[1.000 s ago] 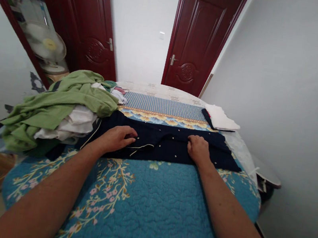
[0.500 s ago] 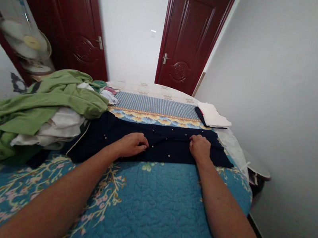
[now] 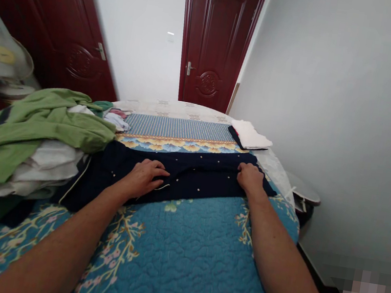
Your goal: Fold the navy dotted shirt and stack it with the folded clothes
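A dark navy garment (image 3: pixel 197 179) with small white dots lies stretched across the blue quilted bedspread (image 3: pixel 178 257). My left hand (image 3: pixel 144 178) rests palm down on its left half, fingers loosely spread, beside a thin white cord (image 3: pixel 161 188). My right hand (image 3: pixel 250 177) presses on the garment's right end, fingers curled against the cloth near its edge.
A heap of clothes topped by a green garment (image 3: pixel 36 123) covers the bed's left side. Folded white and dark cloth (image 3: pixel 251 136) lies at the far right corner. Two dark red doors (image 3: pixel 215 41) stand beyond the bed, a fan (image 3: pixel 0 56) at left, a wall at right.
The camera has swung to the right, so everything sits further left in view. My left hand slid left along the garment, and the white cord shows again. My right hand stays on the right end.
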The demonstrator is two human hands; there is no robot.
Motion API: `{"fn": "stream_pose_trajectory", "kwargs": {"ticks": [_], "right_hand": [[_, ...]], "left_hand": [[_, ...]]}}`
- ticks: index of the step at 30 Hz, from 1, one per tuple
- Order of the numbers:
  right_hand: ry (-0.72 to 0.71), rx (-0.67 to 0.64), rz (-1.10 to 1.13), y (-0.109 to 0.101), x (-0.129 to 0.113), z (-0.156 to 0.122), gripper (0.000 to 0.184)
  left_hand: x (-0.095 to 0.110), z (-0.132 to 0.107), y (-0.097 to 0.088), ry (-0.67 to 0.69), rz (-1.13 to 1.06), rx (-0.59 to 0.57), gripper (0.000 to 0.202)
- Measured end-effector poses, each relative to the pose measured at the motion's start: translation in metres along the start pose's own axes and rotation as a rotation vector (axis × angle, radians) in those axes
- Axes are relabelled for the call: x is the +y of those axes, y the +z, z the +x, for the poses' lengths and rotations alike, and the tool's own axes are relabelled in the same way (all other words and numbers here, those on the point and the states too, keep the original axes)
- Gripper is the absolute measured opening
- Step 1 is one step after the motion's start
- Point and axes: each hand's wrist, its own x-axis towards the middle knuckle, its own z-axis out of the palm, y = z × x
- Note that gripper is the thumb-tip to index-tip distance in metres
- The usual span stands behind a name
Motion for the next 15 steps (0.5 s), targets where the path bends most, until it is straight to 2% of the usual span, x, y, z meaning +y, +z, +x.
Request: {"fn": "stream_pose_trajectory", "kwargs": {"ticks": [2, 4, 8, 11, 15], "right_hand": [[-0.002, 0.027, -0.01, -0.001, -0.003, -0.001, 0.033], [-0.056, 0.107, 0.018, -0.001, -0.012, -0.004, 0.033], [-0.428, 0.236, 0.213, 0.002, -0.048, -0.018, 0.046], [-0.648, 0.191, 0.265, 0.007, -0.08, -0.028, 0.049], [-0.718, 0.055, 0.168, 0.01, -0.102, -0.029, 0.034]], "left_hand": [[0.0, 0.0, 0.001, 0.041, -0.013, -0.022, 0.036], [-0.001, 0.001, 0.004, 0.074, -0.033, -0.031, 0.038], [-0.007, 0.001, 0.008, 0.119, -0.081, -0.035, 0.039], [-0.01, 0.0, 0.009, 0.136, -0.123, -0.03, 0.041], [-0.012, -0.002, 0.009, 0.14, -0.175, -0.056, 0.043]]}}
